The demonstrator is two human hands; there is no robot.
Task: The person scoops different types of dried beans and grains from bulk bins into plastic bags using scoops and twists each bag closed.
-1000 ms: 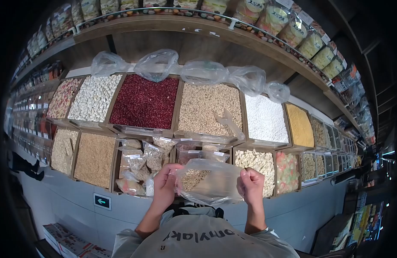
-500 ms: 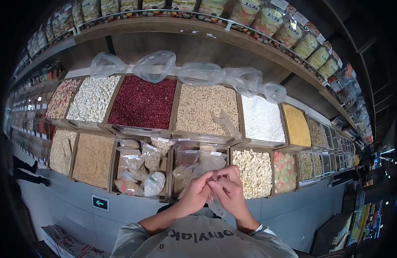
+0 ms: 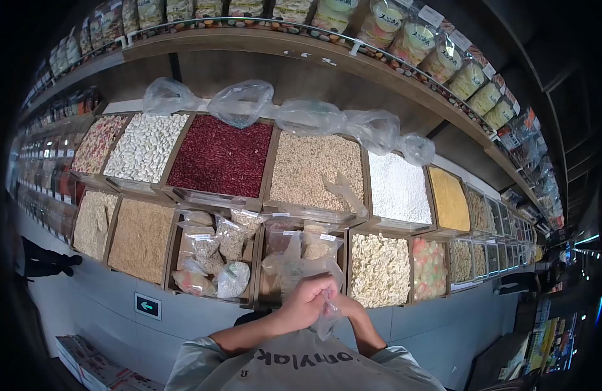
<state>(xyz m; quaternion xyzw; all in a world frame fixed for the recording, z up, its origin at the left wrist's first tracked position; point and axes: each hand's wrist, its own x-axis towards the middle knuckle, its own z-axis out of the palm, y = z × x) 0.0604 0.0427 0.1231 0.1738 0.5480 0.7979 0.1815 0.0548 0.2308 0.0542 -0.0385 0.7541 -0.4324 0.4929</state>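
My left hand [image 3: 306, 302] is closed in a fist around a clear plastic bag [image 3: 328, 323] in front of my chest. One part of the bag hangs below the fist, and another part spreads above it, over the bin of packed bags. Pressed close beside it, my right hand [image 3: 345, 305] is closed on the same bag, its fingers mostly hidden. What the bag holds, if anything, I cannot make out. Just beyond my hands is a wooden bin [image 3: 268, 298] with small packed bags. Dried pale pieces [image 3: 380, 268] fill the bin to its right.
Behind are bins of dark red beans [image 3: 219, 156], white beans [image 3: 146, 146], beige beans [image 3: 314, 163] with a scoop [image 3: 345, 194], white grain [image 3: 397, 188] and yellow grain [image 3: 449, 197]. Rolled clear bags [image 3: 241, 102] lie behind them. A shelf [image 3: 249, 44] overhangs. A person's legs [image 3: 43, 257] show at left.
My hands have moved down slightly and closed together, the right turning behind the left. More of the plastic bag now shows above and below the fist. The view has shifted a little.
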